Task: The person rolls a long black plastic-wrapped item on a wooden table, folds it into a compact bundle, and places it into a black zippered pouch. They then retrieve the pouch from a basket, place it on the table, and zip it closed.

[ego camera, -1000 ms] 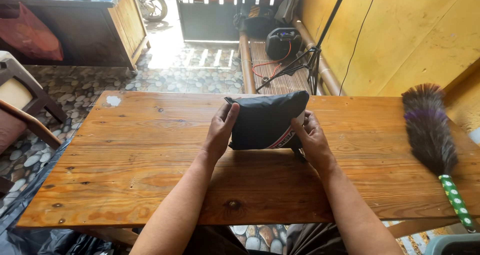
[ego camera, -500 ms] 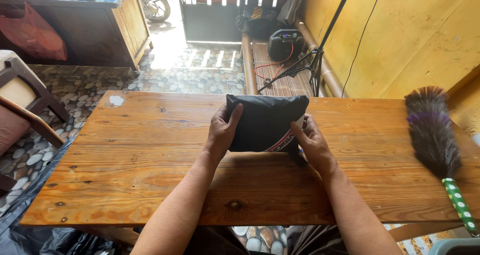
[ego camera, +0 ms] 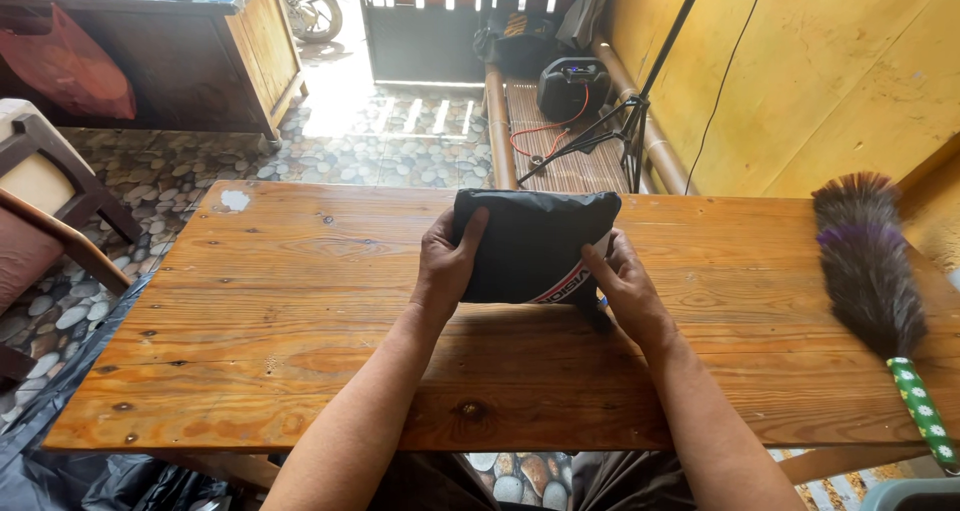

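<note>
Left hand (ego camera: 447,266): you are gripping the left edge of the black folded cloth bundle (ego camera: 533,246), fingers (ego camera: 470,233) closing over its top face, thumb side hidden beneath
Right hand (ego camera: 628,289): you are pressing against the bundle's lower right edge, fingers (ego camera: 600,267) curling onto the fabric near its red and white striped trim
Black folded cloth bundle: it is sitting near the middle of the tabletop (ego camera: 300,331), towards the far edge, lower part resting on the wood, top tilting up between your two hands; a small dark flap is trailing out beneath your right hand
Tabletop: bare wooden planks with knots are showing, a white patch lying at the far left corner
Feather duster (ego camera: 868,266): it is lying on the right side of the tabletop, well apart from your hands, dark plumes pointing away from you, its green spotted handle (ego camera: 922,413) pointing towards the near edge
Surroundings: a pebble floor (ego camera: 390,151) is showing beyond the tabletop, a yellow wall (ego camera: 830,71) standing on the right
</note>
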